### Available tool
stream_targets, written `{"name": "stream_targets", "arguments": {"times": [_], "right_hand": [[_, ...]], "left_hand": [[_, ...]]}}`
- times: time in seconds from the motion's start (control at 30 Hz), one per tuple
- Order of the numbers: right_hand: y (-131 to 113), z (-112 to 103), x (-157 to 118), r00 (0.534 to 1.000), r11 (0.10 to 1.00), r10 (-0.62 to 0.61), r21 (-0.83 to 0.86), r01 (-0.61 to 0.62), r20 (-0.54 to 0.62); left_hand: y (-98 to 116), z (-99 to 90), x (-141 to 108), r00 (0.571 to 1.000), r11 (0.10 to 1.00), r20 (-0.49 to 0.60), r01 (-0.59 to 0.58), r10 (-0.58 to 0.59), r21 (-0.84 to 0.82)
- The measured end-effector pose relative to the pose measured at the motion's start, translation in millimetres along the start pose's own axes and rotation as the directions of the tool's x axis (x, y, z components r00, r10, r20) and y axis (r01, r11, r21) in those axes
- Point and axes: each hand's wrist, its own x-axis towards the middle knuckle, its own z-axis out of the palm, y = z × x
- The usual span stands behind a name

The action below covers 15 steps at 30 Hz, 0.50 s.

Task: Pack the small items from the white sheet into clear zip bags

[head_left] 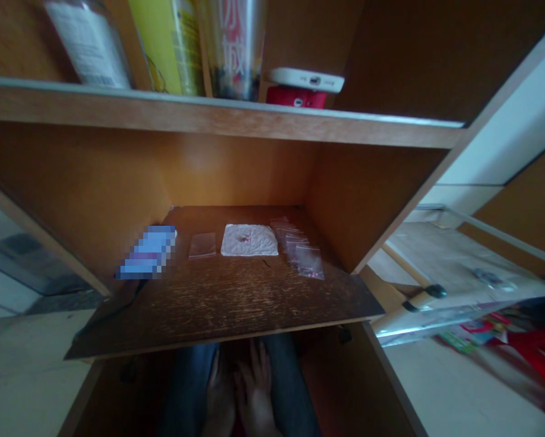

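From where I stand, the person sits up to a brown desk [186,306], with both hands below its near edge, between the legs [287,379]. The left hand [220,388] is seen side-on; the right hand [255,388] lies close beside it. Both have loosely straightened fingers and hold nothing that I can see; it's too dim there to tell whether they touch.

On the desk, the white tissue [229,247] sits centrally, probably so either hand can reach it. Some tiny reddish bits [245,238] lie on it, perhaps because its pale, soft surface shows them up and stops them rolling. Just left is a flat clear bag [203,244], seemingly kept apart. To the right, more small bags [309,258] overlap in a row running far to near, likely to save room; the nearest has reddish specks inside. A blurred-out phone-like thing [147,252] lies farther left, out of the way.
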Motion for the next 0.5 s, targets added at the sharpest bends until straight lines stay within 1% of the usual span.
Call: {"name": "stream_targets", "arguments": {"times": [0.07,0.1,0.17,0.23,0.27,0.3,0.37,0.43,0.5], "right_hand": [[0,-14,-8,0.996,0.982,0.09,-0.169,-0.086,0.017],[0,-22,-11,0.99,0.962,0.143,-0.238,-0.137,0.01],[-4,-39,-12,0.98,0.924,0.197,-0.336,-0.183,0.009],[-12,-58,-10,0.983,0.909,0.18,-0.386,-0.155,0.03],[-17,-69,-8,0.985,0.907,0.168,-0.398,-0.136,0.046],[-23,-80,-6,0.981,0.902,0.18,-0.409,-0.137,0.067],[-36,-101,-1,0.971,0.889,0.208,-0.437,-0.137,0.119],[-48,-116,0,0.952,0.869,0.256,-0.471,-0.152,0.165],[-56,-124,-4,0.94,0.889,0.244,-0.442,-0.119,0.239]], "left_hand": [[4,-10.6,-19,0.998,0.996,-0.054,0.026,-0.021,0.084],[7,-16.4,-28,0.994,0.987,-0.105,0.041,-0.024,0.155],[11,-27.0,-39,0.975,0.918,-0.222,0.074,0.015,0.39],[13,-34.7,-43,0.96,0.825,-0.271,0.092,0.076,0.558],[13,-37.2,-42,0.958,0.792,-0.271,0.09,0.097,0.603],[12,-39.1,-41,0.958,0.771,-0.263,0.084,0.111,0.631],[10,-42.2,-38,0.962,0.751,-0.244,0.071,0.122,0.656],[5,-47.1,-36,0.969,0.756,-0.214,0.047,0.125,0.653],[-1,-55.1,-39,0.982,0.781,-0.143,-0.006,0.122,0.625]]}}
